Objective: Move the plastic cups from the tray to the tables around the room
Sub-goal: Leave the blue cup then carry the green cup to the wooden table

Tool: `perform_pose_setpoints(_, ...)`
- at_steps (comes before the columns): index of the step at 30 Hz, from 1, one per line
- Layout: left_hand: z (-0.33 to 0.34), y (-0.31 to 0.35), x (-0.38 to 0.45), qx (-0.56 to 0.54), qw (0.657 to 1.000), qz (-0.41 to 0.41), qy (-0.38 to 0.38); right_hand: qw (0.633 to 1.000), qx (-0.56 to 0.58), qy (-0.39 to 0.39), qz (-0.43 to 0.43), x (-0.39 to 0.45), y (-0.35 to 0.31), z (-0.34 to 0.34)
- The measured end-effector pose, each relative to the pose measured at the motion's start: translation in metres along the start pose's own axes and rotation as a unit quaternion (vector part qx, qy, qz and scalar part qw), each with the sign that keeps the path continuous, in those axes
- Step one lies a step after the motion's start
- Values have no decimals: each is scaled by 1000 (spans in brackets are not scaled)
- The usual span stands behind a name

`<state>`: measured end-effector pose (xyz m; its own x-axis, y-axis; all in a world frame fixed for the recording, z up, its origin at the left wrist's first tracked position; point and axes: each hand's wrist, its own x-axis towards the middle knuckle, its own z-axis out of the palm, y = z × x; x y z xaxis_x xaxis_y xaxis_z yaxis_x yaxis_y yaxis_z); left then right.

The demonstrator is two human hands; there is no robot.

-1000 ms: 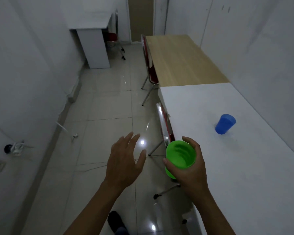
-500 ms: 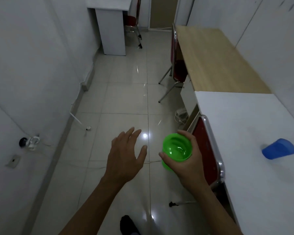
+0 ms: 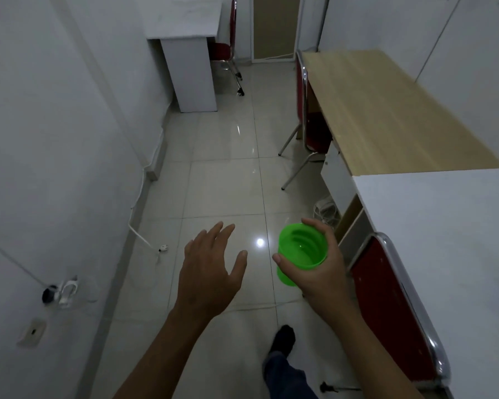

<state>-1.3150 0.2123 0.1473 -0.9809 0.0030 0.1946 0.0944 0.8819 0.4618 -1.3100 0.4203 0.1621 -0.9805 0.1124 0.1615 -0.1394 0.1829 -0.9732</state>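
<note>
Your right hand (image 3: 323, 272) carries the green cup (image 3: 301, 250) over the floor, fingers (image 3: 314, 226) wrapped around its rim. It looks light and thin-walled, so grip gently. Your left hand (image 3: 211, 272) is spread, empty.

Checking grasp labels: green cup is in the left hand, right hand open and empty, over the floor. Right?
Not quite. The head view shows the green cup in the right hand, and it is the left hand that is open and empty. Both are over the floor, as you said.
</note>
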Motion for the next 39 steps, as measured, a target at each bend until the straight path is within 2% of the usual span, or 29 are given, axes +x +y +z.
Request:
perform_pose_setpoints(7, 25, 13, 120, 11, 999, 44, -15, 999, 18, 30, 3, 107, 17, -11)
perform_pose_setpoints(21, 91, 67, 321, -6, 993, 106, -49, 997, -22, 74, -6, 285, 48, -51)
perform_pose_setpoints(29, 133, 53, 454, -13, 984, 156, -86, 990, -42, 137, 2, 395, 77, -32)
perform_pose_setpoints(39, 153, 36, 620, -15, 965, 230, -123, 973, -64, 221, 11, 537, 83, -1)
